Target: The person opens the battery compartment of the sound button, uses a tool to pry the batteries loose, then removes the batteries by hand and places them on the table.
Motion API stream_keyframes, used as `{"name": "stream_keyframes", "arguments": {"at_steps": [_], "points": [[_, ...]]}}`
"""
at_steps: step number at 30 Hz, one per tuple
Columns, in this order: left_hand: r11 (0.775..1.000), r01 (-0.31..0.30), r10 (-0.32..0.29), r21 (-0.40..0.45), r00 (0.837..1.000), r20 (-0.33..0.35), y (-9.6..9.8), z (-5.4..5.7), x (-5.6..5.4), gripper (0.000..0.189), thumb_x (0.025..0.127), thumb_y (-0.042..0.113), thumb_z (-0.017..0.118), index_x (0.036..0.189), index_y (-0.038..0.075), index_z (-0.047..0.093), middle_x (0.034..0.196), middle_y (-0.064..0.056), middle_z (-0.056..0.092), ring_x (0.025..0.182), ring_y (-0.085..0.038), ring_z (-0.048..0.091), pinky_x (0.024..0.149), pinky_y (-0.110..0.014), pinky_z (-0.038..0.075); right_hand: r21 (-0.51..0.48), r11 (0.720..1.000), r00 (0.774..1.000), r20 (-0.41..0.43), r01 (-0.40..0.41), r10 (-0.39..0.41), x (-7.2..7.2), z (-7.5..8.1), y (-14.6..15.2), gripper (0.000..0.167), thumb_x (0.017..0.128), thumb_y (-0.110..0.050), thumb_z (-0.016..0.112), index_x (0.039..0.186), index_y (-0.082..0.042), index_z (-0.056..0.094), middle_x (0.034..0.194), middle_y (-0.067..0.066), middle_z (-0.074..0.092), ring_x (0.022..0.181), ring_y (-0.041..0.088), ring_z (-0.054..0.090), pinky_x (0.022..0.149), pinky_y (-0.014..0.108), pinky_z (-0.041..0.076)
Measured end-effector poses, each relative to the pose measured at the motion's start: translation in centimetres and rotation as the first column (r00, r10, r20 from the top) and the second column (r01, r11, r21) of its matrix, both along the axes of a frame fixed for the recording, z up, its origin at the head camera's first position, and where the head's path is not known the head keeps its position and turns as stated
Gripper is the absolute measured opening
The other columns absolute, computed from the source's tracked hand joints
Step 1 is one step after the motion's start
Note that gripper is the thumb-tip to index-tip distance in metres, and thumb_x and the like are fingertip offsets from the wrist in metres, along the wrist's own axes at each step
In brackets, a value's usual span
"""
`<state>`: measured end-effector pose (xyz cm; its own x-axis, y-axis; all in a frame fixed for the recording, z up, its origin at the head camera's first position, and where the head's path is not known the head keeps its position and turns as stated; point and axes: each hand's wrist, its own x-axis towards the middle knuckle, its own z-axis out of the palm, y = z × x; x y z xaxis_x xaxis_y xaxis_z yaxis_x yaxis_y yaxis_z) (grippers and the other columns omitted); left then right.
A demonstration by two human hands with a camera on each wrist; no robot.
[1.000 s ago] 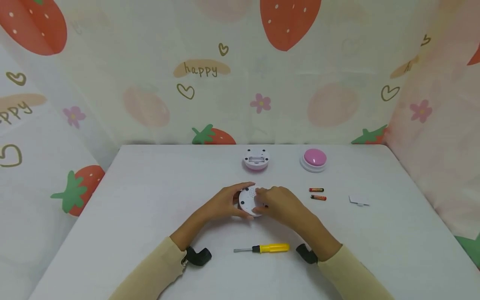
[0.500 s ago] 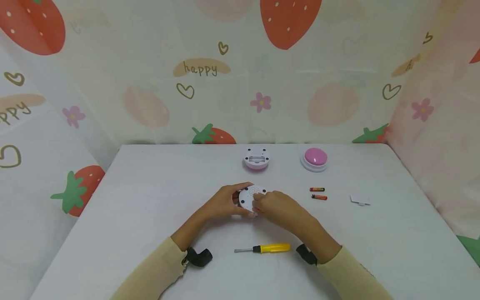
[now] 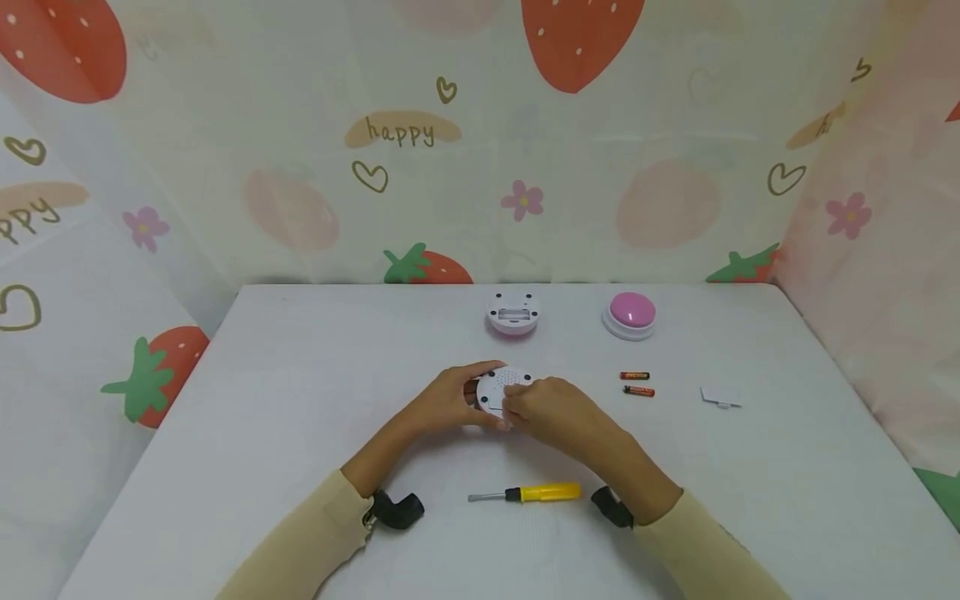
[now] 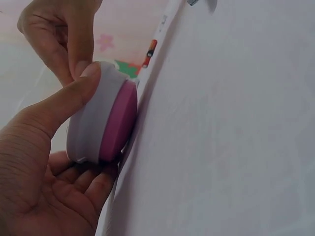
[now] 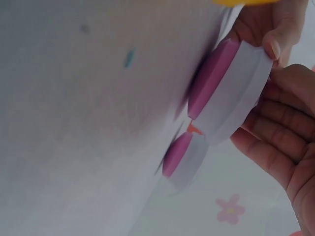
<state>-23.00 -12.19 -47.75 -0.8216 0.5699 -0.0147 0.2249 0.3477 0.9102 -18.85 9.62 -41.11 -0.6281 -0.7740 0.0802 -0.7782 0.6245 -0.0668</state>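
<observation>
My left hand (image 3: 442, 402) grips a round white-and-pink push button (image 3: 501, 385) by its rim, thumb on one side and fingers on the other. The button is turned over: its white underside with dark feet and speaker holes faces up, while its pink dome (image 4: 120, 118) faces the table. My right hand (image 3: 551, 412) has its fingertips bunched on the near right part of that underside. In the left wrist view, the right fingers (image 4: 81, 46) come down beside the left thumb. Whether they pinch a part or only press is hidden.
Behind the hands lies another overturned button (image 3: 513, 315) with its battery compartment uncovered. A pink-domed button (image 3: 631, 315) stands upright to its right. Two batteries (image 3: 637, 390) and a white battery cover (image 3: 722, 397) lie at right. A yellow-handled screwdriver (image 3: 536, 493) lies in front.
My right fingers have drawn closer together and slid toward the near side of the button's underside, uncovering more of it. The left hand has kept its grip.
</observation>
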Motion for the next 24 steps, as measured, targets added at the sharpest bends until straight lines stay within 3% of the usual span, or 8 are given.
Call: {"name": "stream_keyframes", "arguments": {"at_steps": [4, 7, 17, 24], "points": [[1.0, 0.003, -0.003, 0.028, 1.0, 0.008, 0.03, 0.06, -0.07, 0.085, 0.076, 0.019, 0.092, 0.149, 0.011, 0.049, 0.138, -0.005, 0.059, 0.117, -0.016, 0.063, 0.099, -0.026, 0.052, -0.083, 0.996, 0.999, -0.021, 0.033, -0.035, 0.04, -0.11, -0.04, 0.009, 0.09, -0.017, 0.078, 0.098, -0.013, 0.076, 0.093, -0.001, 0.076, 0.066, 0.012, 0.062, 0.07, 0.025, 0.057], [0.999, 0.01, -0.011, 0.041, 1.0, 0.015, 0.14, 0.03, -0.13, 0.084, 0.076, 0.018, 0.092, 0.149, 0.012, 0.049, 0.139, -0.005, 0.059, 0.118, -0.016, 0.063, 0.1, -0.026, 0.051, -0.113, 0.992, 0.997, -0.051, 0.055, -0.061, 0.1, -0.23, 0.01, 0.009, 0.089, -0.017, 0.079, 0.095, -0.014, 0.073, 0.088, -0.003, 0.075, 0.062, 0.01, 0.054, 0.066, 0.024, 0.055], [0.999, -0.021, 0.019, 0.038, 0.999, 0.041, 0.17, 0.09, -0.02, 0.085, 0.076, 0.015, 0.091, 0.149, 0.007, 0.048, 0.14, -0.006, 0.059, 0.116, -0.017, 0.063, 0.098, -0.026, 0.052, -0.034, 0.992, 0.992, -0.05, 0.118, -0.119, 0.47, -0.4, -0.54, 0.022, 0.089, -0.014, 0.08, 0.103, -0.012, 0.063, 0.101, 0.001, 0.07, 0.079, 0.013, 0.059, 0.077, 0.027, 0.059], [0.999, -0.009, 0.007, 0.048, 0.999, 0.041, 0.08, 0.13, -0.11, 0.086, 0.076, 0.014, 0.091, 0.149, 0.006, 0.047, 0.139, -0.008, 0.059, 0.115, -0.017, 0.063, 0.098, -0.026, 0.052, -0.004, 0.989, 0.988, -0.047, 0.147, -0.148, 0.43, -0.49, -0.67, 0.03, 0.087, -0.008, 0.08, 0.109, -0.01, 0.06, 0.114, 0.006, 0.07, 0.095, 0.017, 0.063, 0.083, 0.032, 0.059]]}}
